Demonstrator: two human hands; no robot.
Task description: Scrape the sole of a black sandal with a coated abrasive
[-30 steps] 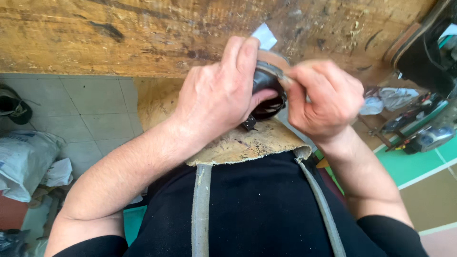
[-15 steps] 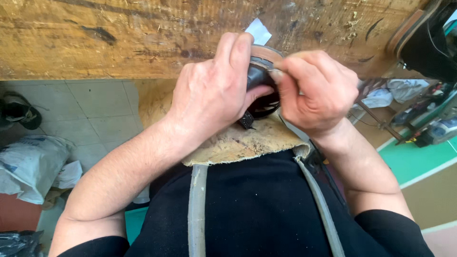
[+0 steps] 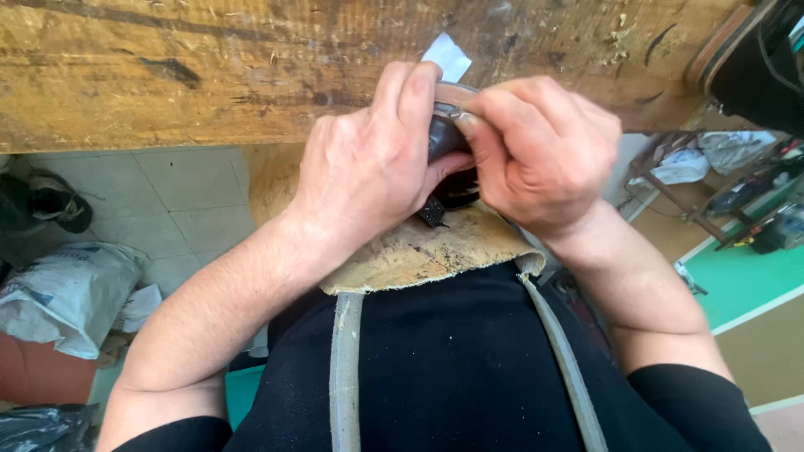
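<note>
Both hands are closed around a small dark shoe (image 3: pixel 444 138) held over my lap, just below the edge of a worn wooden workbench (image 3: pixel 209 67). My left hand (image 3: pixel 368 167) wraps the shoe from the left, fingers over its top. My right hand (image 3: pixel 544 151) grips it from the right, thumb and forefinger pinching its pale sole edge. A dark strap with a buckle (image 3: pixel 433 211) hangs below the hands. Most of the shoe is hidden by my fingers. A stained tan leather apron (image 3: pixel 419 255) covers my lap.
A small white paper scrap (image 3: pixel 446 57) lies on the bench above my hands. On the tiled floor at left lie a white bag (image 3: pixel 67 293) and a dark shoe (image 3: pixel 54 205). A dark machine (image 3: pixel 758 67) stands at upper right, cluttered floor below it.
The hands and shoe have shifted slightly upward toward the bench edge. My right fingers have moved further over the shoe's sole edge.
</note>
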